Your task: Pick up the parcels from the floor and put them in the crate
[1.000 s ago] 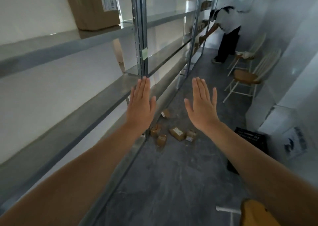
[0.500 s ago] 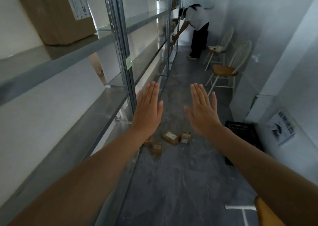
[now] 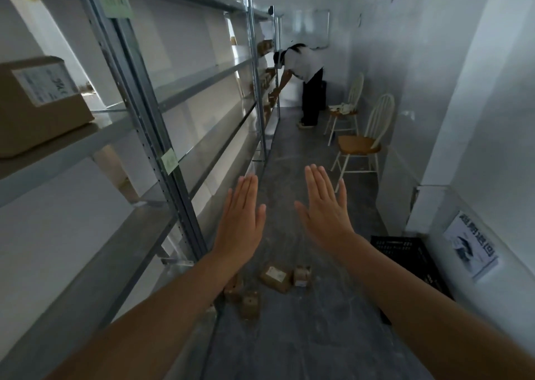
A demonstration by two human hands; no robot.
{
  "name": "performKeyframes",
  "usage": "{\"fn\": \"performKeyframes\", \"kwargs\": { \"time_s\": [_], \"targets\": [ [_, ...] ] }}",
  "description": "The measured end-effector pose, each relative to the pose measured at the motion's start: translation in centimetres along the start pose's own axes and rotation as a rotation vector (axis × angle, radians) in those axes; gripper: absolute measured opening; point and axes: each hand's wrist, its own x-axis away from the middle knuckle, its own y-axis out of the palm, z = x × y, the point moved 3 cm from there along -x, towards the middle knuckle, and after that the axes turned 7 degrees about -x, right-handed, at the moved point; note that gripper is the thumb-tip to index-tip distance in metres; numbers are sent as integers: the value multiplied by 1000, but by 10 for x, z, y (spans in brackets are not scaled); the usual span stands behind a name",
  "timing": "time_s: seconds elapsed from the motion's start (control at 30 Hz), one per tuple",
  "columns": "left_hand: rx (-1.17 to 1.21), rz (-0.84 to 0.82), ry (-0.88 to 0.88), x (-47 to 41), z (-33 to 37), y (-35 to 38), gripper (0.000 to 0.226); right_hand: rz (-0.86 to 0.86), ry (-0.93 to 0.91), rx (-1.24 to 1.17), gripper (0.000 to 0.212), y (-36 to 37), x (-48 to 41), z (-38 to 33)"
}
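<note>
Four parcels (image 3: 275,276) seen on floor (image 3: 304,336), well apart from crate (image 3: 405,252). Left hand (image 3: 240,226), right hand (image 3: 324,217) flat, fingers straight, empty. Risk: parcel farthest from crate half-hidden by forearm (image 3: 185,301), easily missed; multi-parcel grab may spill short of crate.

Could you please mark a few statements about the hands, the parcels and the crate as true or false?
1. The left hand and right hand are flat and hold nothing. True.
2. The crate stands on a shelf. False: it stands on the floor by the right wall.
3. The parcels lie on the floor beside the shelving. True.
4. The large cardboard box lies on the floor. False: it sits on the shelving at the left.
</note>
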Motion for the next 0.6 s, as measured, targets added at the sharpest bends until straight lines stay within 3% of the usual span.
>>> {"fn": "performKeyframes", "kwargs": {
  "time_s": [0.27, 0.6],
  "targets": [
    [-2, 1, -33, -71, 17, 52, 61, 2, -23, -65, 71, 15, -74, 70],
    [-10, -78, -128, -108, -8, 115, 60, -58, 45, -130, 70, 77, -97, 124]
  ]
}}
